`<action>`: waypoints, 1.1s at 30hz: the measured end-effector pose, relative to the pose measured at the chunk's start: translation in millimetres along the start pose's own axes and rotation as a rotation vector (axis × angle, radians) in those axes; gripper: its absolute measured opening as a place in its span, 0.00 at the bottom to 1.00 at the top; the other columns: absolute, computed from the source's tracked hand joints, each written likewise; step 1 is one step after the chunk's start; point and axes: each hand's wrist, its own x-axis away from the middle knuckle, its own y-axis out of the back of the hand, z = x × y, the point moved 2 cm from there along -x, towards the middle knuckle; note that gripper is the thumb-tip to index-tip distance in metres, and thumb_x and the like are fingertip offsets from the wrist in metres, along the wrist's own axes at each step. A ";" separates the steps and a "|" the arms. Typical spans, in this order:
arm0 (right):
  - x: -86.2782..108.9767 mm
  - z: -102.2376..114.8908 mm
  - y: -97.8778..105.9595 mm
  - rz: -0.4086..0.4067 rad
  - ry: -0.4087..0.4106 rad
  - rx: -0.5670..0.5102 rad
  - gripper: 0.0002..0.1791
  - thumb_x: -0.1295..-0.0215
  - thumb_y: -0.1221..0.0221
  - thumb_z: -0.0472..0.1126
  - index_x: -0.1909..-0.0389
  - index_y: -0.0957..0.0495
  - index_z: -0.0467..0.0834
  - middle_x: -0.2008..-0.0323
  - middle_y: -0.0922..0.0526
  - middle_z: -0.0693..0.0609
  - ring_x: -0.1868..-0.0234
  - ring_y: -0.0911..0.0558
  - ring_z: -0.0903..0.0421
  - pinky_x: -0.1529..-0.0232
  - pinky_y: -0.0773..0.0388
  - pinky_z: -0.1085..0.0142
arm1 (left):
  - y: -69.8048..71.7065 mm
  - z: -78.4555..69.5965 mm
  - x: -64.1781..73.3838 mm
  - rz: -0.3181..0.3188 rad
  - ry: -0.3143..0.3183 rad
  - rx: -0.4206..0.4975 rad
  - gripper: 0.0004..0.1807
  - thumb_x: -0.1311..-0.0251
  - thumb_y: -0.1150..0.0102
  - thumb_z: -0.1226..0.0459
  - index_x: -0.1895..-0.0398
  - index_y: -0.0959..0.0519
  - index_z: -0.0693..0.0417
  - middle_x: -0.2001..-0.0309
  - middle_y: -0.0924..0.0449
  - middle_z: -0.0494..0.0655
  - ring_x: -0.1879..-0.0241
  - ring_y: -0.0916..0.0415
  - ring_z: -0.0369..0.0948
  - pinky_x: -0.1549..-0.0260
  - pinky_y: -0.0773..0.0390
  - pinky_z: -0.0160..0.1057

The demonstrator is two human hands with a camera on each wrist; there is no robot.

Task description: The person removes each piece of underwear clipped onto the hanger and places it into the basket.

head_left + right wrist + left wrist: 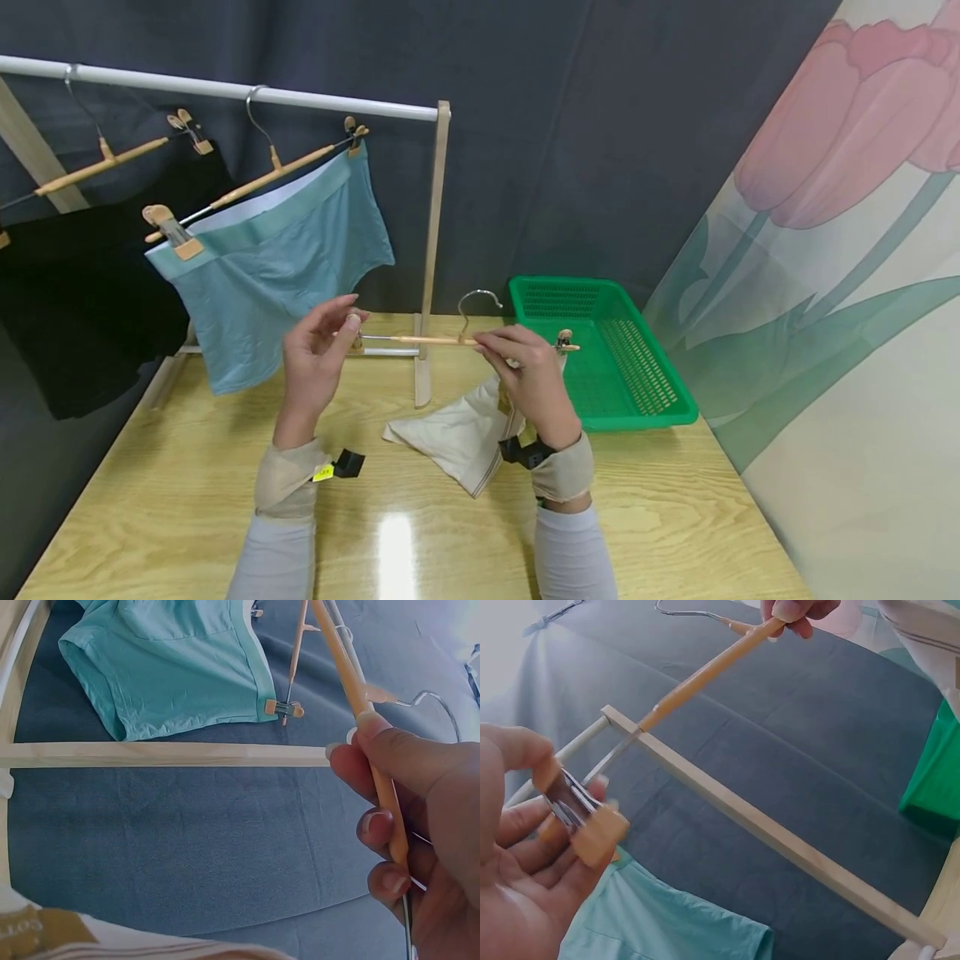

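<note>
Level between my hands is a wooden clip hanger (pixel 427 339) with a metal hook. My left hand (pixel 318 367) pinches the wooden clip (pixel 600 834) at its left end between thumb and fingers, and nothing hangs from that clip. The fingers of my right hand (pixel 536 379) curl round the bar, right of the hook, thumb on top in the right wrist view. From the right-end clip (pixel 564 340) a cream cloth garment (pixel 457 433) with brown stripes hangs down toward the table, partly hidden behind my right hand. A gold patch with lettering (pixel 45 934) shows on it.
A rack with a white rail (pixel 337 103) and wooden post (pixel 435 208) stands at the left. Blue shorts (pixel 292 250) and a black garment (pixel 105 275) hang there on clip hangers. Behind my right hand sits a green basket (pixel 678 408) on the wooden table (pixel 660 517).
</note>
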 end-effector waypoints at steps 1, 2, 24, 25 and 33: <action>0.5 -0.4 -0.2 0.005 -0.004 -0.001 0.11 0.36 0.33 0.32 0.53 0.12 0.38 0.60 0.12 0.46 0.64 0.16 0.53 0.67 0.19 0.64 | -1.1 -2.3 0.2 -0.007 -0.009 -0.027 0.14 0.33 0.44 0.78 0.47 0.20 0.73 0.57 0.13 0.42 0.56 0.17 0.36 0.56 0.22 0.30; 0.9 -0.7 -0.4 0.009 -0.008 -0.002 0.11 0.36 0.33 0.32 0.53 0.12 0.38 0.60 0.12 0.46 0.64 0.16 0.53 0.67 0.19 0.64 | -2.3 -5.0 0.6 -0.014 -0.025 -0.079 0.14 0.34 0.43 0.78 0.46 0.20 0.72 0.56 0.14 0.44 0.54 0.18 0.35 0.52 0.23 0.30; -2.3 3.5 -5.6 0.031 -0.006 0.021 0.11 0.37 0.32 0.33 0.54 0.11 0.39 0.60 0.11 0.46 0.62 0.14 0.52 0.64 0.17 0.63 | -41.1 -15.4 11.7 0.279 -0.286 -0.445 0.17 0.43 0.31 0.75 0.48 0.15 0.63 0.49 0.16 0.55 0.49 0.18 0.50 0.48 0.21 0.38; -2.1 3.6 -5.7 0.030 -0.008 0.018 0.11 0.37 0.32 0.33 0.53 0.11 0.39 0.60 0.11 0.47 0.62 0.14 0.52 0.64 0.17 0.63 | -41.6 -14.5 12.1 0.289 -0.284 -0.458 0.18 0.43 0.30 0.75 0.48 0.15 0.62 0.49 0.16 0.55 0.50 0.19 0.50 0.49 0.20 0.40; -3.1 4.9 -7.9 0.029 0.021 0.022 0.11 0.38 0.32 0.32 0.54 0.11 0.38 0.61 0.11 0.46 0.63 0.14 0.52 0.65 0.17 0.63 | -42.5 -11.4 13.9 0.331 -0.301 -0.559 0.16 0.44 0.27 0.70 0.50 0.13 0.59 0.54 0.14 0.52 0.54 0.18 0.49 0.53 0.19 0.47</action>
